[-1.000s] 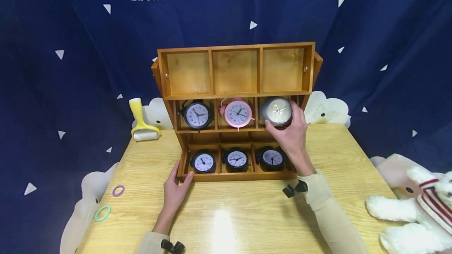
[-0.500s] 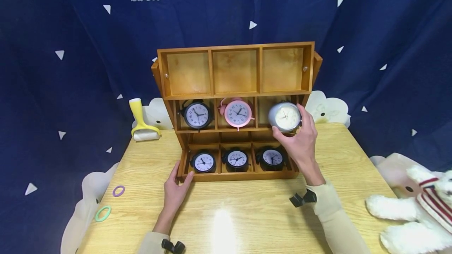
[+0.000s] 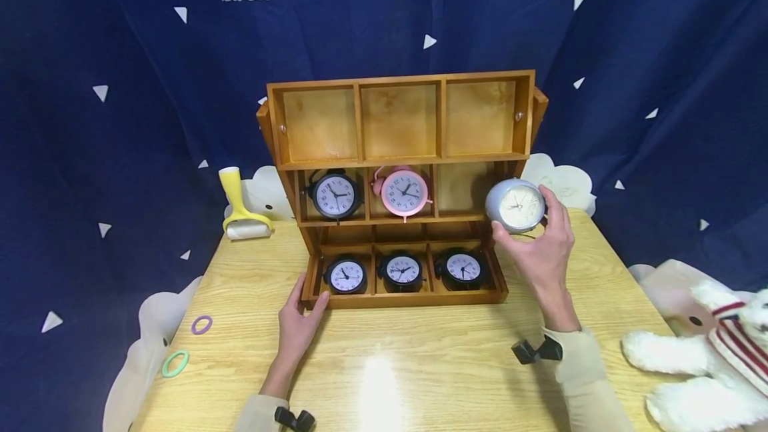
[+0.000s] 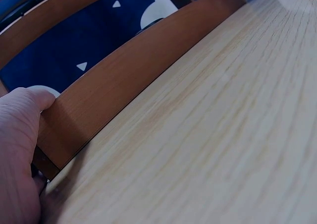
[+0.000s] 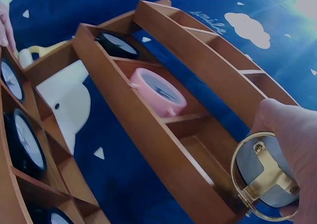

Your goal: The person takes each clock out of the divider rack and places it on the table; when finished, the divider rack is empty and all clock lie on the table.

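Observation:
My right hand (image 3: 543, 259) grips a silver-grey rounded alarm clock (image 3: 517, 206) between thumb and fingers, just right of the rack's middle tier. In the right wrist view, that clock (image 5: 255, 172) shows a gold-coloured ring stand. My left hand (image 3: 297, 325) holds the front left corner of the tiered wooden rack (image 3: 402, 301), its thumb over the front board (image 4: 119, 80). A black alarm clock (image 3: 335, 196) and a pink one (image 3: 405, 193) stand in the middle tier. Three black clocks sit below: left (image 3: 346, 277), middle (image 3: 401, 270) and right (image 3: 463, 268).
A yellow-handled lint roller (image 3: 241, 209) lies left of the rack on the wooden table (image 3: 450, 365). Purple (image 3: 201, 325) and green (image 3: 175, 363) rings lie near the left edge. A white plush toy (image 3: 714, 359) sits at the right. Behind hangs a dark blue curtain (image 3: 360, 32).
My right hand has drawn the silver-grey clock out of the middle tier's right compartment and carried it to the right. My left hand has stayed at the rack's corner.

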Available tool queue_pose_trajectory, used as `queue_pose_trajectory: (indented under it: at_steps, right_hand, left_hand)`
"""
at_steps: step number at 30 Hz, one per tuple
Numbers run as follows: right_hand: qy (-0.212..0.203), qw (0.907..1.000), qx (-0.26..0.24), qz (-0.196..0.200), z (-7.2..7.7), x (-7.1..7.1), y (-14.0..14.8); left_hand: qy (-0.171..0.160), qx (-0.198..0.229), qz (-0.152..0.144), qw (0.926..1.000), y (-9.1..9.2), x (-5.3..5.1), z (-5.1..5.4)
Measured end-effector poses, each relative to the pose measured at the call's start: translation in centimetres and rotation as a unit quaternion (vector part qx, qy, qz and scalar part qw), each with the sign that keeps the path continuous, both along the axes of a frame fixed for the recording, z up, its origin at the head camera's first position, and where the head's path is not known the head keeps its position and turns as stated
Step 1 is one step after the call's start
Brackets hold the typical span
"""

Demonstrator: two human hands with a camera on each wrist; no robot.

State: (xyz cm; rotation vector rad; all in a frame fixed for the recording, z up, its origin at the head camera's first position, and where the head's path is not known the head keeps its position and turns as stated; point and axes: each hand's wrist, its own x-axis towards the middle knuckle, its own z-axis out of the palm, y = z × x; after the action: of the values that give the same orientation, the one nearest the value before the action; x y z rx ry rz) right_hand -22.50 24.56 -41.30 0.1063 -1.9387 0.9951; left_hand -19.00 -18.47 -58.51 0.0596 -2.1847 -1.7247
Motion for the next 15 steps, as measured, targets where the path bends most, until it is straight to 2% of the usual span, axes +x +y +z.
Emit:
queue_pose_trajectory:
  at_steps: [8,15]
  right_hand:
    - [0.003,0.9979,-0.043,-0.048,0.0,1.0,3.1]
    - [-0.007,0.9931,-0.073,-0.091,-0.5,0.8,5.8]
  left_hand:
    - [-0.004,0.018,-0.009,0.9998,0.1,-0.1,-0.1]
    - [0.009,-0.001,0.001,1.0,0.1,0.0,-0.2]
